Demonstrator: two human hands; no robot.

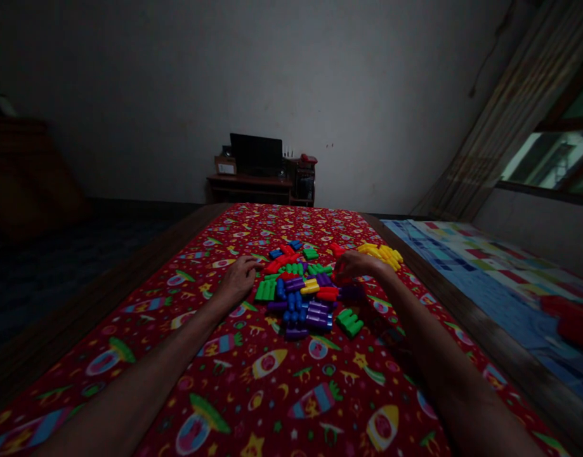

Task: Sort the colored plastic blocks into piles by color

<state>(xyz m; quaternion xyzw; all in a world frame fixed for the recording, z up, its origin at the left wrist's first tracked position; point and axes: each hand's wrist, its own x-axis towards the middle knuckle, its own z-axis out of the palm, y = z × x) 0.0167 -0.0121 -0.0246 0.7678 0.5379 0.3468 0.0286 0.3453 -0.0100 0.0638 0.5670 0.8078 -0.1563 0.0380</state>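
Centrally, a mixed pile of glossy building pieces point(295, 284) lies on a red patterned cloth point(267, 365), straight ahead of the seated or standing worker, whose posture is out of view. Both forearms reach forward along its two flanks, an arrangement that seems to keep the pile within reach of either side.

Left hand point(238, 278): loosely curled and partly open, set low over the cloth at the pile's left edge. Nothing is seen in its grasp; its fingertips point toward the nearest red pieces, though contact cannot be told. A green piece point(265, 291) lies just beside it, on the near side.

Right hand point(355, 263): bent at the wrist, fingers curled downward over the pile's right edge. Its fingertips are too dim to read, so whether it grips a piece cannot be told. A red piece point(337, 251) shows just beyond the fingers, and another red piece point(327, 293) lies on the near side, toward the left.

Beyond the right wrist, a yellow heap point(381, 255) is set apart from the mixed colours; its uniformity suggests grouping by colour, yet one yellow piece point(310, 286) lies within the main pile. Nearer the worker, a separate green piece point(349, 322) rests on bare cloth, just off the pile's right edge.
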